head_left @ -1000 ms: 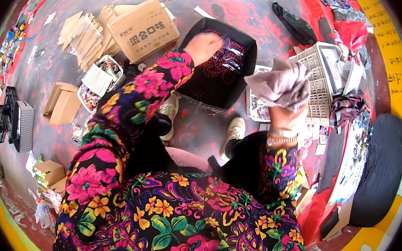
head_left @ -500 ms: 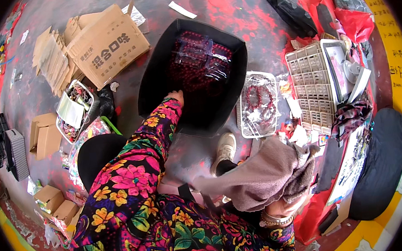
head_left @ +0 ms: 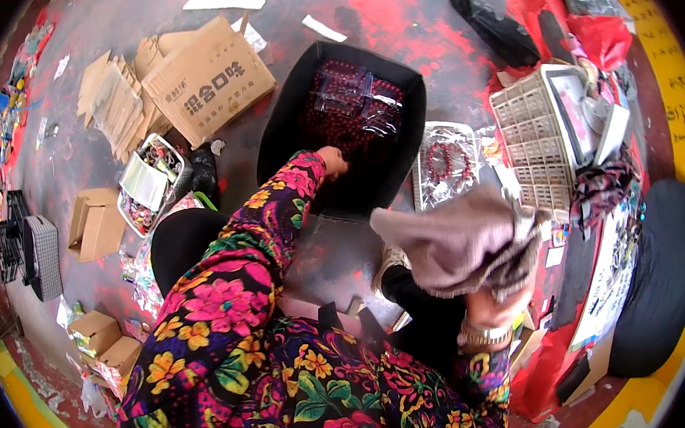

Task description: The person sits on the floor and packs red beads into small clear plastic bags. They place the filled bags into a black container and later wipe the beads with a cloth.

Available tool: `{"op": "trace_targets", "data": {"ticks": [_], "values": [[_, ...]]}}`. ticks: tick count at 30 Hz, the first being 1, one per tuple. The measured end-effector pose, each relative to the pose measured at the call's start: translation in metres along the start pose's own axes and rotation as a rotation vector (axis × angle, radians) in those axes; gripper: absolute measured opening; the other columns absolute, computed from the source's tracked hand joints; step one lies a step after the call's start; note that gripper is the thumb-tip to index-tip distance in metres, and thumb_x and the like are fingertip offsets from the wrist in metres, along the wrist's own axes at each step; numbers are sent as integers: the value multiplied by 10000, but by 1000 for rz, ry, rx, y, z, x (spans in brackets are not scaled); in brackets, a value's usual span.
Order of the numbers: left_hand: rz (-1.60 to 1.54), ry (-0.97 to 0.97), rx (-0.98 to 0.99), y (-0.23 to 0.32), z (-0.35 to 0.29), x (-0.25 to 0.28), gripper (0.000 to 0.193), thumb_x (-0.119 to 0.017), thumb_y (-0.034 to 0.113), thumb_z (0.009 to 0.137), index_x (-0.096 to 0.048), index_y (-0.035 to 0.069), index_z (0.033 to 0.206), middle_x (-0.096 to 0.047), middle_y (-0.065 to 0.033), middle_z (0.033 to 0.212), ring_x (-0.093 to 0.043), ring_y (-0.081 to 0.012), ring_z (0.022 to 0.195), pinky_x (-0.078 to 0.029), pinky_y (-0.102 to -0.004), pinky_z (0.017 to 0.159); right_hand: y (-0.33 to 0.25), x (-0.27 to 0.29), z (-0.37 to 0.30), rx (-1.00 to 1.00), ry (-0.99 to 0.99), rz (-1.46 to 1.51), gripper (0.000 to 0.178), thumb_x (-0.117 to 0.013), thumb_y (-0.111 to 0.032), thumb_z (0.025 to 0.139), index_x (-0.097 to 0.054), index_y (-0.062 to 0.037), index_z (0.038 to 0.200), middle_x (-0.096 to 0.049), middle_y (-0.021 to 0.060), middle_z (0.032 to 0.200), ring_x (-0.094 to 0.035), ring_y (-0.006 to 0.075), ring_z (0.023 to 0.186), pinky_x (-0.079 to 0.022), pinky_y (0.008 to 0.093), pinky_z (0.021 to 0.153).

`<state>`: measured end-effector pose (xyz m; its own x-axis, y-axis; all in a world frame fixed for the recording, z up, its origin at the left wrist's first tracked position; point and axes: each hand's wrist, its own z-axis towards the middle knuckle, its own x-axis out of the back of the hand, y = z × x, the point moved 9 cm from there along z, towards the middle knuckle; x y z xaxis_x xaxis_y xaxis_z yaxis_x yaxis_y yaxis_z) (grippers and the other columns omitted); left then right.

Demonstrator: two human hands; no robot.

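My left hand (head_left: 333,163) reaches over the near part of a deep black bin (head_left: 280,130), its fingers curled; whatever they hold, if anything, is lost against the dark inside. Dark red bead strings (head_left: 381,96) lie in the bin, with clear plastic packets (head_left: 342,92) on top of them. A grey-brown cloth (head_left: 463,244) is bunched in my right hand (head_left: 497,308), held up in front of my leg. The cloth covers most of those fingers. A bracelet or watch circles that wrist.
Right of the bin, a white tray (head_left: 421,176) holds red bead bracelets (head_left: 449,161) in clear plastic. Beyond it stands a white slatted crate (head_left: 527,137). A cardboard box (head_left: 204,79) and a filled white basket (head_left: 181,185) are on the left. My shoe (head_left: 388,269) is near the bin.
My right hand has raised the cloth slightly and moved it right. My left hand has shifted a little right over the bin. The whole view has shifted slightly.
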<state>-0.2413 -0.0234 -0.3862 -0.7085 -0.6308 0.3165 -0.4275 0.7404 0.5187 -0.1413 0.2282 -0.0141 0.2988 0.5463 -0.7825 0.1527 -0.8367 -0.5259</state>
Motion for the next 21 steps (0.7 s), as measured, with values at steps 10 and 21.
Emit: {"op": "trace_targets", "data": {"ticks": [10, 21], "values": [[-803, -415, -737, 208, -263, 57, 203, -509, 110, 890, -539, -44, 1019, -552, -69, 731, -517, -130, 630, -392, -237, 557, -58, 9, 41, 219, -292, -48, 416, -465, -356, 909, -498, -73, 1213, -542, 78, 1200, -515, 247, 1088, -403, 431, 936], [-810, -181, -881, 244, -370, 38, 192, -452, 158, 933, -549, 18, 1020, -564, -20, 792, -527, -88, 638, -425, -218, 559, 30, -117, -27, 283, -628, -740, 386, -594, -48, 838, -502, -19, 1212, -582, 34, 1034, -526, 97, 909, -439, 238, 810]]}}
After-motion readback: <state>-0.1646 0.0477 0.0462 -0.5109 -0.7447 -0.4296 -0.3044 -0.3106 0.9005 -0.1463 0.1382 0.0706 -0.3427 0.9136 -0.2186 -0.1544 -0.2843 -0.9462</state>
